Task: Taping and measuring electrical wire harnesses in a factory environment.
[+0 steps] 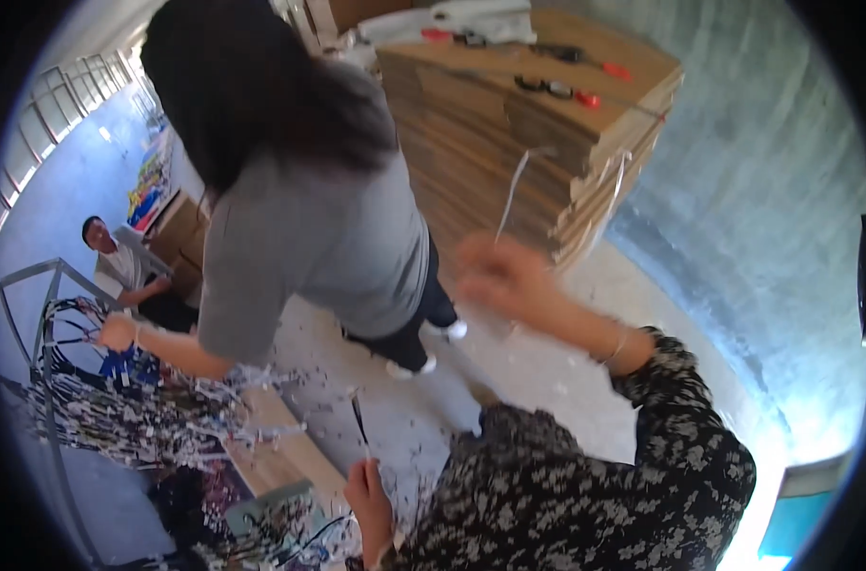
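The left hand [368, 493] pinches a thin, cable-like strip [359, 417] over the floor [537, 371] beside the cable-strewn counter [288, 459], seemingly a holding step that calls for a steady grip, while the right hand [511, 281], blurred, fingers partly curled, hangs before the cardboard stack [471, 152], and I cannot tell whether it holds anything.

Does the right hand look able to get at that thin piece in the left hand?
Probably yes: the thin piece sticks up out of the left hand, and nothing seems to stand between it and the right hand. That hand is blurred, though, so I can't tell whether it's empty.
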The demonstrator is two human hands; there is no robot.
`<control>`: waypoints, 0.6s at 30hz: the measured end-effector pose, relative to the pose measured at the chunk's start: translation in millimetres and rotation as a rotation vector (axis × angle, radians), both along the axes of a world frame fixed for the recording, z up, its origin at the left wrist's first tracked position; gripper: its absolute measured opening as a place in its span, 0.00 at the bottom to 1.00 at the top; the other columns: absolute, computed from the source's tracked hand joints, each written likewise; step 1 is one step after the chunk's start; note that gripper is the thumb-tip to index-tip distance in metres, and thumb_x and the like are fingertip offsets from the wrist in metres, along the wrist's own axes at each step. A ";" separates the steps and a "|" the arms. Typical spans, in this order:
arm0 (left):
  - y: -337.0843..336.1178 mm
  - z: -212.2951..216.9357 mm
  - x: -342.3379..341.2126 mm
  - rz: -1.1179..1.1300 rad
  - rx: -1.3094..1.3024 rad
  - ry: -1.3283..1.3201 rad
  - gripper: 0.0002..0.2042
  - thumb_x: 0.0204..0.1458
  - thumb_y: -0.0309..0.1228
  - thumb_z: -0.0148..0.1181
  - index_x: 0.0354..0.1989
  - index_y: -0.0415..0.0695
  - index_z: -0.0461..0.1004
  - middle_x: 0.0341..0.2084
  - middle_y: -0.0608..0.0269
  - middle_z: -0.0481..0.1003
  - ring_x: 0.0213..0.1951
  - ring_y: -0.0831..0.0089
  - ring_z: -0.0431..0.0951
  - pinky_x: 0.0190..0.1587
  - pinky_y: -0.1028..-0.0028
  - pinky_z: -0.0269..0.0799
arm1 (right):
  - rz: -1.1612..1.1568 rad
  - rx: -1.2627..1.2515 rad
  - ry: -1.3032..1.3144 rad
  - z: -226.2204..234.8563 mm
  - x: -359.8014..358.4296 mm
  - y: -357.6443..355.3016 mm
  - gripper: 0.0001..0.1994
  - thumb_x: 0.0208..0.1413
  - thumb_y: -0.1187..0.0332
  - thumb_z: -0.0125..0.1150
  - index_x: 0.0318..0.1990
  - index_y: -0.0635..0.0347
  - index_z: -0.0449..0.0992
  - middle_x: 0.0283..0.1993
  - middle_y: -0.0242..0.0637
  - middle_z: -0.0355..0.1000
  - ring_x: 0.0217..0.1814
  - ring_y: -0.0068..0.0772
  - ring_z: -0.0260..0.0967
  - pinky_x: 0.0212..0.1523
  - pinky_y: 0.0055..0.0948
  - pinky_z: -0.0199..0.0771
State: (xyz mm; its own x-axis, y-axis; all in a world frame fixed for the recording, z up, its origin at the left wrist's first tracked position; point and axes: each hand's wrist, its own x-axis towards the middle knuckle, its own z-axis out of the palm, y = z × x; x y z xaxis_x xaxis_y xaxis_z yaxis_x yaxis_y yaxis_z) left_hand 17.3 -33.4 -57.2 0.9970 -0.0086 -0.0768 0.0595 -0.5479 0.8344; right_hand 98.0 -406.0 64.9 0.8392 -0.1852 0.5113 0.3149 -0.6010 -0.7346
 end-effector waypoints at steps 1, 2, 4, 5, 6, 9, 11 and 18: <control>-8.6 11.1 -4.6 0.048 -0.071 0.087 0.11 0.64 0.31 0.51 0.37 0.35 0.74 0.19 0.64 0.69 0.24 0.76 0.66 0.27 0.70 0.61 | -0.289 -0.154 0.074 21.9 19.8 -40.1 0.18 0.53 0.58 0.68 0.44 0.62 0.76 0.43 0.47 0.76 0.42 0.45 0.76 0.42 0.37 0.76; -12.0 28.3 -9.6 0.050 -0.075 0.086 0.11 0.64 0.31 0.51 0.37 0.35 0.74 0.19 0.64 0.69 0.24 0.76 0.66 0.27 0.70 0.61 | -0.440 -0.167 0.063 49.5 31.5 -78.2 0.18 0.52 0.58 0.69 0.39 0.63 0.72 0.40 0.49 0.73 0.40 0.49 0.74 0.40 0.42 0.75; -21.8 52.1 -6.3 -0.082 -0.113 0.135 0.09 0.65 0.29 0.50 0.46 0.36 0.71 0.23 0.63 0.69 0.27 0.75 0.68 0.31 0.70 0.65 | -0.626 -0.650 -0.093 67.4 51.4 -172.5 0.18 0.51 0.57 0.69 0.37 0.60 0.69 0.37 0.47 0.69 0.39 0.55 0.70 0.38 0.45 0.73; -7.9 24.5 -1.5 -0.197 -0.023 -0.145 0.10 0.65 0.31 0.51 0.36 0.38 0.74 0.27 0.51 0.74 0.30 0.58 0.76 0.33 0.65 0.69 | -0.687 -0.758 -0.082 69.1 64.8 -207.4 0.18 0.52 0.56 0.68 0.38 0.60 0.69 0.40 0.47 0.70 0.43 0.54 0.70 0.42 0.45 0.72; -11.5 29.3 0.1 -0.204 -0.033 -0.140 0.10 0.65 0.31 0.51 0.36 0.38 0.74 0.27 0.51 0.74 0.30 0.58 0.76 0.33 0.65 0.69 | -0.746 -0.877 -0.062 70.6 73.4 -236.2 0.19 0.53 0.55 0.67 0.39 0.59 0.70 0.43 0.47 0.70 0.47 0.54 0.69 0.46 0.44 0.72; -17.3 47.7 3.8 -0.302 0.012 -0.190 0.10 0.66 0.28 0.47 0.43 0.39 0.75 0.31 0.52 0.75 0.34 0.58 0.75 0.39 0.66 0.70 | -0.845 -0.946 0.124 65.6 98.0 -276.4 0.20 0.55 0.52 0.64 0.43 0.58 0.72 0.48 0.47 0.70 0.55 0.53 0.66 0.54 0.47 0.68; -15.5 45.2 2.9 -0.271 0.058 -0.256 0.10 0.66 0.28 0.47 0.48 0.39 0.75 0.33 0.51 0.76 0.35 0.57 0.76 0.40 0.66 0.70 | -0.891 -0.889 0.190 64.1 109.3 -269.9 0.18 0.57 0.53 0.62 0.45 0.57 0.72 0.50 0.46 0.70 0.56 0.52 0.66 0.56 0.48 0.66; -5.3 41.2 5.6 0.059 -0.133 0.015 0.09 0.65 0.27 0.48 0.49 0.36 0.67 0.28 0.60 0.71 0.30 0.73 0.69 0.35 0.71 0.67 | -0.278 -1.231 0.517 49.1 146.8 -435.1 0.08 0.57 0.67 0.55 0.40 0.59 0.76 0.30 0.37 0.72 0.27 0.36 0.67 0.31 0.37 0.68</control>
